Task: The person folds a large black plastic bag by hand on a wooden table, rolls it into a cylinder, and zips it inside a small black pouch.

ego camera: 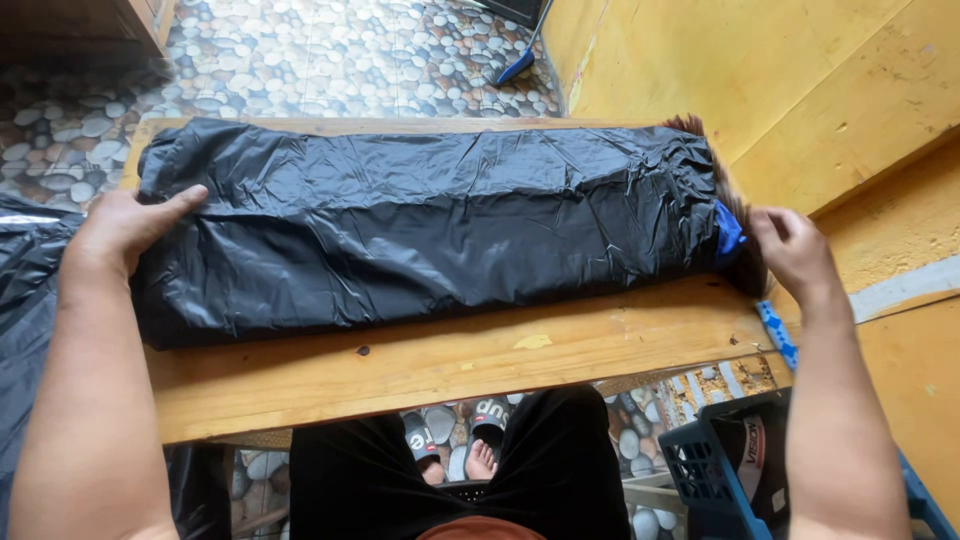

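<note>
A long bundle wrapped in black plastic sheet [420, 225] lies across a narrow wooden table [450, 365]. My left hand [125, 228] rests flat on the bundle's left end, fingers spread. My right hand [795, 250] is at the bundle's right end, fingers curled by a blue tie [729, 235] and brown bristly fibres [745, 265] that stick out of the wrap. Whether the right fingers pinch the fibres is unclear.
A yellow wall [760, 80] stands close on the right. A blue plastic crate [715, 470] sits at the lower right. More black plastic [25, 300] lies to the left. The floor [300, 60] has a pebble pattern; a blue broom head [517, 68] leans far back.
</note>
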